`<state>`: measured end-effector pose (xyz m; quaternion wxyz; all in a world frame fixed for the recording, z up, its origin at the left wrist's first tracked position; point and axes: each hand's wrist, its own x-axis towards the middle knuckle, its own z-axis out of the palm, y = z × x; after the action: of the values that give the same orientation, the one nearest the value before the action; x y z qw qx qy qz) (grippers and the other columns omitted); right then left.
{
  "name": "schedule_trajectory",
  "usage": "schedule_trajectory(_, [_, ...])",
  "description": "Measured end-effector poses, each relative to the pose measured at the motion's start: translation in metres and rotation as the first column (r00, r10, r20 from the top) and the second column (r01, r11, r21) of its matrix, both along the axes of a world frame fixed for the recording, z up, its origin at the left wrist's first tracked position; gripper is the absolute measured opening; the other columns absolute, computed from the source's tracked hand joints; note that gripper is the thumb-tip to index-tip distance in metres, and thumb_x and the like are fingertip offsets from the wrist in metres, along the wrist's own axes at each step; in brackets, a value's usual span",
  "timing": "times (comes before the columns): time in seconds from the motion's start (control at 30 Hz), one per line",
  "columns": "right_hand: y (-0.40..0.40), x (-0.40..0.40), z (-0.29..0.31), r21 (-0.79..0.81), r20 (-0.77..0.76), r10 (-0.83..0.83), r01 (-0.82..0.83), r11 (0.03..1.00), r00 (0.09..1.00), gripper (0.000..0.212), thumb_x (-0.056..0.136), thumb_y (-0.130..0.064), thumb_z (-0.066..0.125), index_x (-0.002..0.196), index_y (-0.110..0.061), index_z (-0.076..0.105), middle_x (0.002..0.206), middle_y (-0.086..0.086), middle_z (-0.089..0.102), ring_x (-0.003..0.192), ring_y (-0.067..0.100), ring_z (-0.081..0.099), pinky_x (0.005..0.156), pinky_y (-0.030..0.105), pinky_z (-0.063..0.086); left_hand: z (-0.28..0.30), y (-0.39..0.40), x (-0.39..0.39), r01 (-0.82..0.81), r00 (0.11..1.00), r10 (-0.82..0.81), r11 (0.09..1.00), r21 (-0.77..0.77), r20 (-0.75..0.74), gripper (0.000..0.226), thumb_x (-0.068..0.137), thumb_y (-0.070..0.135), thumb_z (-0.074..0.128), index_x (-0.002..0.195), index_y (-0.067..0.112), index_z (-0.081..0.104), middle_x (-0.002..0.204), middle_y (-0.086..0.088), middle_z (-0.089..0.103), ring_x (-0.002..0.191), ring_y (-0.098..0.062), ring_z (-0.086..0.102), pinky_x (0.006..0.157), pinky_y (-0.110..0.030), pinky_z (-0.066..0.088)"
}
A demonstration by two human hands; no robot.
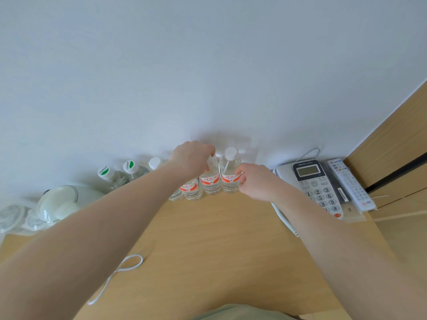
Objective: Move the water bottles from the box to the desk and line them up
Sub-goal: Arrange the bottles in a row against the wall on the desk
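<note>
Several clear water bottles stand in a row on the wooden desk [208, 239] against the white wall. My left hand [191, 159] grips the neck of a red-labelled bottle [210, 182] from above. My right hand [253, 181] pinches the label of the rightmost red-labelled bottle [230, 174], whose white cap shows. Another red-labelled bottle [190, 189] stands under my left wrist, partly hidden. Two green-capped bottles [111, 175] and a white-capped bottle [155, 163] stand further left. No box is in view.
A white desk phone [316, 188] and a remote control [351, 183] lie to the right of the bottles. A white kettle [62, 202] and glassware [11, 217] stand at the left. A white cord [120, 271] loops on the near desk. A wooden cabinet [392, 144] borders the right.
</note>
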<state>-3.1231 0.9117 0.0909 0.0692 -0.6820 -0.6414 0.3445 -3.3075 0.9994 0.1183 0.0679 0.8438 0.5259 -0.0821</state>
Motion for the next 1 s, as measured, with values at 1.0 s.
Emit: schedule_trajectory(1.0, [-0.005, -0.035, 0.000, 0.023, -0.015, 0.082, -0.081, 0.996, 0.997, 0.041, 0.088, -0.011, 0.056, 0.126, -0.025, 0.059, 0.117, -0.003, 0.061, 0.101, 0.014, 0.057, 0.080, 0.026, 0.048, 0.006, -0.004, -0.045, 0.029, 0.976, -0.032, 0.999, -0.015, -0.216, 0.040, 0.084, 0.027, 0.078, 0.122, 0.021, 0.067, 0.107, -0.005, 0.066, 0.099, -0.029, 0.065, 0.072, -0.035, 0.049])
